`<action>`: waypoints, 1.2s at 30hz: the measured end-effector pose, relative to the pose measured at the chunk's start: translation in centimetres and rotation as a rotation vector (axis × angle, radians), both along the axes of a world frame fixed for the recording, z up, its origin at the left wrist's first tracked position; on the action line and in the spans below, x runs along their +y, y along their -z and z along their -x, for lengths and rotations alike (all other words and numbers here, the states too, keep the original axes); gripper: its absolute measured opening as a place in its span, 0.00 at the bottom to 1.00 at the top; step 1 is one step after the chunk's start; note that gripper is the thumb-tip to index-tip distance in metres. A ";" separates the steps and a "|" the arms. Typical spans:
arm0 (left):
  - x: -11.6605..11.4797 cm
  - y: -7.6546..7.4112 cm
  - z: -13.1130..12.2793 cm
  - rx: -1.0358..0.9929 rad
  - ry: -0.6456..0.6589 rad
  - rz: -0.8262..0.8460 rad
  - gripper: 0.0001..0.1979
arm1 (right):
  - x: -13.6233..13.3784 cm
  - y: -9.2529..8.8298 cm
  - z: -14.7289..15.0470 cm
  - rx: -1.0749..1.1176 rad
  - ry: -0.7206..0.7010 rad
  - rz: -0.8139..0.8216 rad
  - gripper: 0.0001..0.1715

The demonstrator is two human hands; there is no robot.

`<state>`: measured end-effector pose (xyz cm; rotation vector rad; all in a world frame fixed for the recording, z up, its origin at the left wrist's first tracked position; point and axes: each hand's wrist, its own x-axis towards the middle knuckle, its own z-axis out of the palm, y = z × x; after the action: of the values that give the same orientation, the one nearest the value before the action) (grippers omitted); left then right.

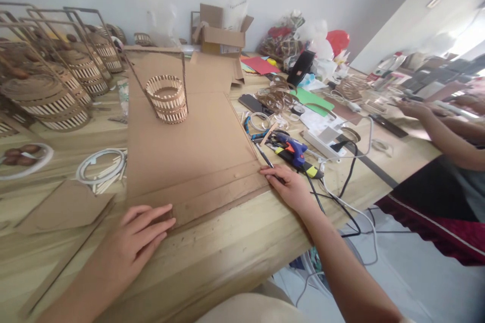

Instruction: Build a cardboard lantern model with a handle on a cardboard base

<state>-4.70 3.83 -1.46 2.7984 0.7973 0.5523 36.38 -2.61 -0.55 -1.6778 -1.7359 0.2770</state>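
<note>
A large flat sheet of brown cardboard [189,146] lies on the wooden table, with a narrow cardboard strip [220,192] along its near edge. My left hand [142,234] rests at the strip's left end, fingers stretched out and slightly apart. At the right end, the fingertips of my right hand [290,186] touch the cardboard. A thin dark pen-like stick [264,155] runs into its curled fingers, which partly hide it. Farther back on the sheet stands a small slatted wooden basket [166,98] with a tall angular handle.
Several similar lidded baskets [49,96] crowd the left. A white coil [100,166] lies over thin sticks beside the sheet. Right of it are a blue glue gun [293,149], cables and a white power strip [324,144]. Another person's arm [439,128] reaches in at far right.
</note>
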 end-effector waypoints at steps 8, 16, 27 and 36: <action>-0.3 -0.4 -1.0 -0.032 0.001 -0.029 0.15 | 0.1 0.3 -0.3 -0.035 -0.003 -0.008 0.13; 1.6 -5.5 -4.4 0.344 0.090 0.198 0.13 | 0.2 0.2 -0.5 -0.009 -0.019 -0.012 0.13; 4.3 -9.3 -12.1 0.601 0.203 0.253 0.16 | 0.3 1.0 -1.7 -0.096 -0.061 -0.028 0.12; 2.8 -9.4 -12.7 0.642 0.184 0.227 0.26 | 0.0 -0.2 -0.4 -0.125 -0.027 0.014 0.10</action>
<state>8.03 6.64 7.90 2.7906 0.6297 -0.4654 36.76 -2.61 -0.33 -1.7145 -1.8532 0.2014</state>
